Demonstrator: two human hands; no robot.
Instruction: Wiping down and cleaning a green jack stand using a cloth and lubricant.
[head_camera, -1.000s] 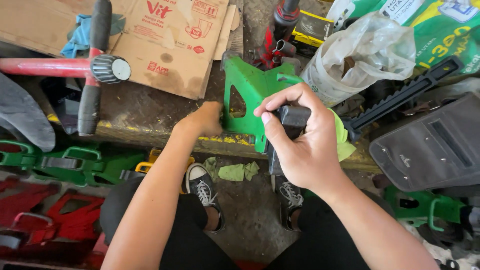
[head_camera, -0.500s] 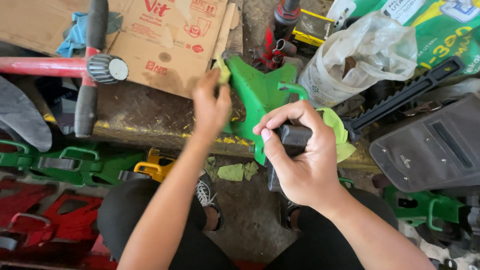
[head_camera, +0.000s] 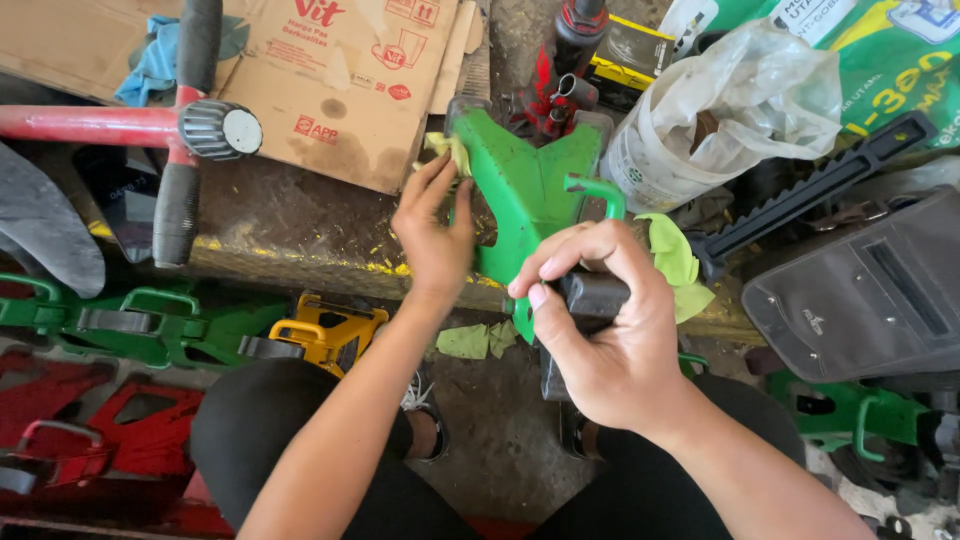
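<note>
1. The green metal jack stand (head_camera: 530, 190) leans tilted over the edge of the worn, stained tabletop (head_camera: 300, 215), its black post pointing down toward the person's lap.
2. The left hand (head_camera: 435, 225) rests against the stand's left side, fingers pinching a small yellow-green scrap of cloth (head_camera: 447, 150) at the upper edge; its grip is narrow, closed on the scrap.
3. The right hand (head_camera: 600, 320) wraps around the stand's black post (head_camera: 590, 295), grip closed firmly on it, thumb across the front.
4. A yellow-green rag (head_camera: 675, 260) lies just beside the right hand, under the stand's green handle loop.
5. A white bucket lined with a clear plastic bag (head_camera: 720, 110) stands right of the stand; something dark brown shows inside, too unclear to name.
6. A flattened brown cardboard box (head_camera: 340, 80) lies on the tabletop behind the left hand.
7. A red bar with a black knurled knob (head_camera: 215, 128) lies at the left.
8. Green, yellow and red jack stands (head_camera: 150, 325) lie on the floor below the tabletop edge.
</note>
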